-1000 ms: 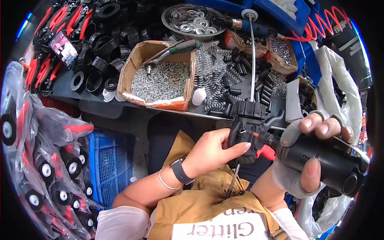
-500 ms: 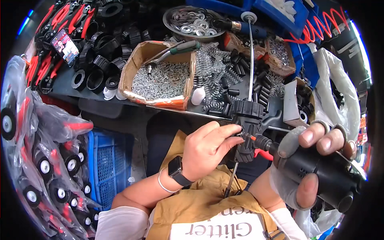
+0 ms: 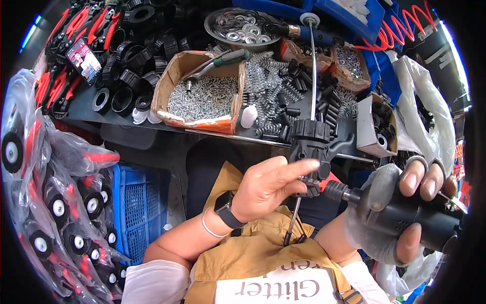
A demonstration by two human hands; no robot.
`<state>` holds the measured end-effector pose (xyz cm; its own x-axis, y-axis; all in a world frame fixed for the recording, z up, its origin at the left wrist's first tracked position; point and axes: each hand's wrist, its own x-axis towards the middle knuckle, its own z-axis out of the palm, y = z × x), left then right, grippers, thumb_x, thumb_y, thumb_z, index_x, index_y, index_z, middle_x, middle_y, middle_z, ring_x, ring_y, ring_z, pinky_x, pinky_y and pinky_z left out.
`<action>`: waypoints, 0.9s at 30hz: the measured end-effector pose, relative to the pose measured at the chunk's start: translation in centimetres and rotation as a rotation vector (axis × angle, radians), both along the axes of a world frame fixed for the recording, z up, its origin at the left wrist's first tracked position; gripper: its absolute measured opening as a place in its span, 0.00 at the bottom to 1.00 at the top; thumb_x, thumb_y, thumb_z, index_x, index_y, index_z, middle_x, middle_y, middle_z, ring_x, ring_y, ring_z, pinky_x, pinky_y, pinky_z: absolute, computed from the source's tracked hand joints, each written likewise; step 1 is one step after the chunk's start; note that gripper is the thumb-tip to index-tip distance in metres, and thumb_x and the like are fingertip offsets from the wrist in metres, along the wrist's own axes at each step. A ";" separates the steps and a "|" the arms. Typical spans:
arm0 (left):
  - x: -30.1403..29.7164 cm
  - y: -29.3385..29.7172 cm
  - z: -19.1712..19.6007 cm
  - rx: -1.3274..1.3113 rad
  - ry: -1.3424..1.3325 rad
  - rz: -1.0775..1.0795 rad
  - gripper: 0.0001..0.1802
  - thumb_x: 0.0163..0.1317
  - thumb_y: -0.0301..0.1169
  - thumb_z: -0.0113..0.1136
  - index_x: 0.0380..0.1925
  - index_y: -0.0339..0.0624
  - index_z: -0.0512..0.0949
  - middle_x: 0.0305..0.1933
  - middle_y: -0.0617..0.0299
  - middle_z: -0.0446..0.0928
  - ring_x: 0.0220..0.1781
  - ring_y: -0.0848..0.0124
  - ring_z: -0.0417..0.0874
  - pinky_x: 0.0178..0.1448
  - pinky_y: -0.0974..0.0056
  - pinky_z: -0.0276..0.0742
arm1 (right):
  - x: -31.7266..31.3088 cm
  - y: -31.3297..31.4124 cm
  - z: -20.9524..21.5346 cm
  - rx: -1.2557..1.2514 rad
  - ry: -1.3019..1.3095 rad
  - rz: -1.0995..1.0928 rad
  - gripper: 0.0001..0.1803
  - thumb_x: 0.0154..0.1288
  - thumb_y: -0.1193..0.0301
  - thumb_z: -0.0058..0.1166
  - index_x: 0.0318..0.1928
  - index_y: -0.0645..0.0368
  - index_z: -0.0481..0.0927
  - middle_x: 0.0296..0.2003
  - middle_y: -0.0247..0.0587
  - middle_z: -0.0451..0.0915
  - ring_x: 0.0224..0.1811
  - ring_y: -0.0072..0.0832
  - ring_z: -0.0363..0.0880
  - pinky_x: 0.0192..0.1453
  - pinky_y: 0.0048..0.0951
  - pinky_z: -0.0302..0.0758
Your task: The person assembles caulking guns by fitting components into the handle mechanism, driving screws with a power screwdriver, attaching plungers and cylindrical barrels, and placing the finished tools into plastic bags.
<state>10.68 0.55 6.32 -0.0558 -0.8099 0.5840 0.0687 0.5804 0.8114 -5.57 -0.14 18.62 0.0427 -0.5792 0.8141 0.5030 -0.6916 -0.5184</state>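
A black plastic fitting [image 3: 310, 147] sits on a long thin metal rod [image 3: 313, 76] in front of me, just off the bench edge. My left hand [image 3: 271, 185], bare with a watch at its wrist, grips the fitting's lower part between index finger and thumb; anything small under the fingertips is hidden. In my right hand [image 3: 392, 207], wearing a grey glove with bare fingertips, is a black power screwdriver [image 3: 407, 215], held level. Its chuck [image 3: 336, 191] points left at the fitting, near a red part [image 3: 329, 180] behind it.
On the bench stand a cardboard box of screws [image 3: 202, 99] with a green-handled tool [image 3: 228, 57], loose springs [image 3: 266, 81], a bowl of washers [image 3: 243, 30] and a small box of black rings [image 3: 377, 124]. Plastic-wrapped wheels [image 3: 58, 207] and a blue crate [image 3: 139, 202] lie left.
The power screwdriver has drawn back to the right and slightly down, its tip away from the fitting's middle. My left index finger has stretched forward across the fitting, which has shifted slightly.
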 end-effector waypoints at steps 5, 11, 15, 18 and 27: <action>0.5 0.0 -1.0 0.443 0.219 0.166 0.17 0.65 0.40 0.69 0.35 0.40 0.74 0.23 0.74 0.67 0.25 0.83 0.63 0.29 0.71 0.62 | -1.1 -1.0 0.0 -0.008 0.118 -0.010 0.35 0.59 0.70 0.61 0.67 0.61 0.65 0.51 0.46 0.68 0.56 0.40 0.70 0.36 0.30 0.77; 0.1 -0.9 -1.0 0.683 -0.239 -0.139 0.27 0.65 0.51 0.66 0.24 0.35 0.75 0.19 0.60 0.73 0.24 0.77 0.69 0.29 0.64 0.70 | 0.7 -3.1 -1.8 -0.061 0.158 -0.065 0.35 0.61 0.71 0.59 0.68 0.60 0.64 0.51 0.50 0.72 0.52 0.44 0.75 0.35 0.31 0.79; -0.6 -1.0 -0.1 0.747 0.002 -0.238 0.24 0.64 0.48 0.67 0.34 0.33 0.83 0.22 0.62 0.78 0.25 0.80 0.72 0.31 0.66 0.72 | 2.0 -3.1 -2.3 0.017 0.207 -0.224 0.32 0.61 0.73 0.58 0.66 0.61 0.64 0.45 0.48 0.74 0.45 0.42 0.78 0.36 0.31 0.80; -0.7 -1.0 -0.3 0.781 0.015 -0.248 0.21 0.65 0.46 0.66 0.37 0.34 0.84 0.23 0.65 0.79 0.26 0.82 0.73 0.32 0.68 0.73 | 1.4 -3.6 -3.4 0.030 0.160 -0.056 0.32 0.60 0.72 0.59 0.64 0.61 0.65 0.42 0.46 0.74 0.40 0.40 0.77 0.38 0.32 0.80; 0.4 0.4 -2.3 0.834 0.498 -0.210 0.14 0.73 0.36 0.58 0.50 0.38 0.76 0.35 0.71 0.74 0.32 0.83 0.73 0.33 0.73 0.70 | 0.7 -1.4 -2.0 0.106 -0.062 -0.155 0.36 0.57 0.71 0.62 0.67 0.59 0.65 0.52 0.48 0.70 0.52 0.38 0.70 0.48 0.31 0.76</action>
<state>11.08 0.96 3.98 -0.1480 -0.9739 -0.1721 0.5486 -0.2256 0.8051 -4.82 -1.56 16.60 -0.1018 -0.6578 0.7463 0.4282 -0.7061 -0.5640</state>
